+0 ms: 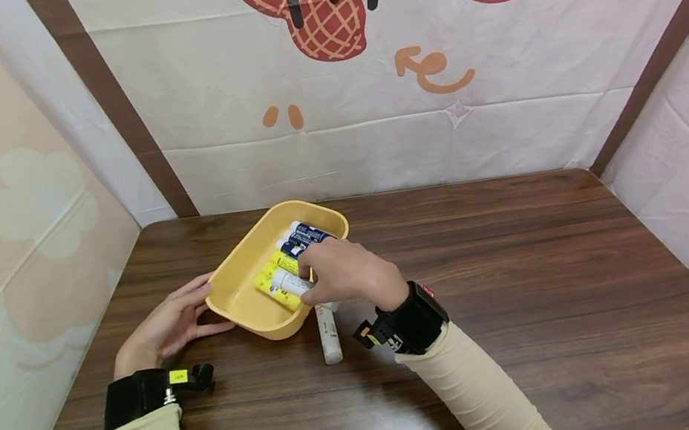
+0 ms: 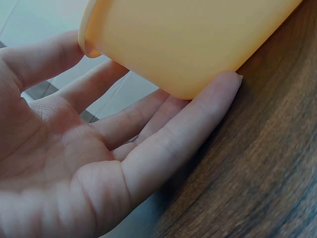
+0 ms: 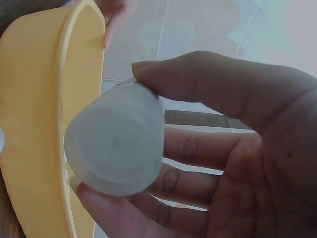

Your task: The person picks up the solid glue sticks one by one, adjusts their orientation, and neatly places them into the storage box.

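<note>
My right hand (image 1: 347, 275) pinches a white stick-shaped tube (image 1: 290, 282), which looks like a glue stick, over the near right side of a yellow plastic tub (image 1: 231, 313). In the right wrist view the tube's round white end (image 3: 116, 141) faces the camera between thumb and fingers. My left hand (image 1: 173, 321) holds the tub's left end, its thumb low on the wall and a finger at the rim. Inside the tub lie dark blue sticks (image 1: 302, 237) with white ends and yellow ones (image 1: 275, 290), partly covered by the right hand.
Another white stick (image 1: 329, 334) lies on the wooden table (image 1: 535, 305), just outside the tub's near right side. A printed cloth wall (image 1: 375, 150) rises behind the table, with more cloth at left and right.
</note>
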The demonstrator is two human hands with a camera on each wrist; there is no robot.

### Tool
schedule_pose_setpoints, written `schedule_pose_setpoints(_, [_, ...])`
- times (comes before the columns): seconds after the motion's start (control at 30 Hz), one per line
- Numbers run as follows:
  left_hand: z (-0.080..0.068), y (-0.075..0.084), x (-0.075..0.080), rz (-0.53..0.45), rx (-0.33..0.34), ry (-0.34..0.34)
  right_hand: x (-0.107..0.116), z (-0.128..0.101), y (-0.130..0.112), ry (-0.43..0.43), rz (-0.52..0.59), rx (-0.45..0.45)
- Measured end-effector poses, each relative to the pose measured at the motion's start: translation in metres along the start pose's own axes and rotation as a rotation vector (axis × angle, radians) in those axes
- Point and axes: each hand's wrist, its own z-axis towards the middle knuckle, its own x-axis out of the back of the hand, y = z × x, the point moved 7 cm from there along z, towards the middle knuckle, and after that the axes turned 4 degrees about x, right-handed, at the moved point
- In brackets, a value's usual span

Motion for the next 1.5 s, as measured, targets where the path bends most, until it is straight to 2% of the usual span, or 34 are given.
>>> schedule_pose_setpoints(0.5, [-0.001,0.000,0.000,-0.001,-0.004,-0.022,-0.003,0.004,-0.002,-0.018,0.019,-0.026])
schedule_pose_setpoints(0.9, [-0.001,-0.002,0.001,0.023,-0.003,0.006,-0.006,0.011,-0.006,-0.019,0.008,-0.004])
schedule_pose_setpoints(1.23, [0.000,0.001,0.000,0.013,-0.006,-0.006,-0.008,0.021,-0.012,-0.033,-0.005,0.015])
schedule_pose_setpoints(1.5, [-0.001,0.001,0.000,0.016,-0.005,-0.002,-0.009,0.028,-0.018,-0.063,0.029,0.025])
